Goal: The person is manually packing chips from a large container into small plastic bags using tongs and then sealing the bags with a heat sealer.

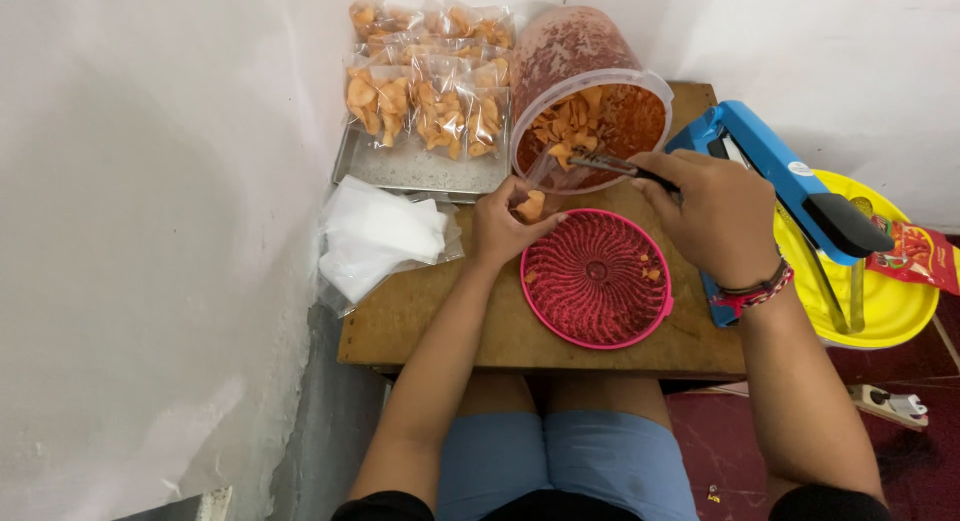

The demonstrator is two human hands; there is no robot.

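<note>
Here our left hand (505, 226) hides most of a small clear bag (545, 171), so we can barely trace its edges; the fingers pinch it at the mouth, with an orange chip (531, 206) showing inside. Our right hand (715, 216) is closed around metal tongs (605, 164), whose tips reach into the tilted plastic tub (600, 81) of chips, above the red woven tray (597, 278).

Clear packets of orange chips (430, 81) stand in rows at eleven o'clock. A stack of empty clear bags (380, 236) lies at nine. A red printed packet (915, 256) lies at three.
</note>
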